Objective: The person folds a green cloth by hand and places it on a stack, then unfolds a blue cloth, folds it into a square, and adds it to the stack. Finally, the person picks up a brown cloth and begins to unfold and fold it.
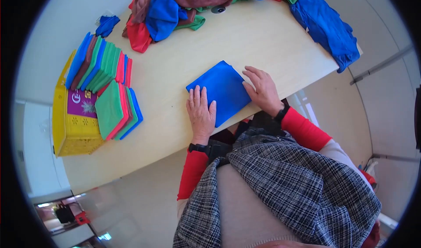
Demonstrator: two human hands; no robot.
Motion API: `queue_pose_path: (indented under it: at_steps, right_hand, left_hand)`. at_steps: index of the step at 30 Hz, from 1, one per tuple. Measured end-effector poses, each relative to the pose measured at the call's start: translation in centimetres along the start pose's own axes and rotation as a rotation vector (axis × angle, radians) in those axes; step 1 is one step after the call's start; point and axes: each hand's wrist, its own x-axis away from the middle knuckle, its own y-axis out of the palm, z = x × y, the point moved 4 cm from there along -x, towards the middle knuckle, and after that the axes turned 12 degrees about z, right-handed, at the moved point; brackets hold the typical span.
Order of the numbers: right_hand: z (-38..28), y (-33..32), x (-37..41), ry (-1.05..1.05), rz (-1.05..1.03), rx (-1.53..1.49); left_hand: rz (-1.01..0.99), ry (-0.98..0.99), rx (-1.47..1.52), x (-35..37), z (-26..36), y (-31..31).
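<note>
A folded blue cloth (226, 90) lies flat near the table's front edge, turned at an angle. My left hand (201, 113) rests along its left side, fingers stretched out over the fabric. At the cloth's right edge is my right hand (264, 89), with its fingers apart and the thumb close to the fabric. Neither hand grips anything that I can see.
On the left, a yellow basket (79, 138) holds several folded cloths (105, 68) in blue, green, red and brown, with another stack (115, 110) leaning beside it. Crumpled cloths (164, 15) are heaped along the table's (162, 81) far side. A blue cloth (326, 28) hangs over the right corner.
</note>
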Motion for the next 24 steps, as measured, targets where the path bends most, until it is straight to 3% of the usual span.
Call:
queue_pose_path:
  at_steps: [3, 7, 19, 22, 24]
  right_hand:
    - [-3.3, -2.8, 0.7, -0.096, -0.116, -0.221]
    - [-3.8, -1.0, 1.3, -0.211, -0.263, -0.176]
    - [-1.6, 1.4, -0.8, -0.378, -0.086, -0.105]
    - [-2.2, 3.1, -1.3, -0.305, -0.138, -0.092]
    - [-3.4, 3.8, -2.3, -0.33, -0.223, -0.073]
  left_hand:
    - [0.028, -0.028, 0.033, 0.1, -0.1, -0.2]
    - [0.055, -0.038, 0.048, 0.4, -0.2, -0.3]
    - [0.026, -0.063, -0.183, 2.9, 4.4, -3.2]
    - [0.035, 0.044, -0.203, 3.3, 5.4, -3.5]
    - [0.06, -0.004, -0.205, 3.0, 5.0, -3.8]
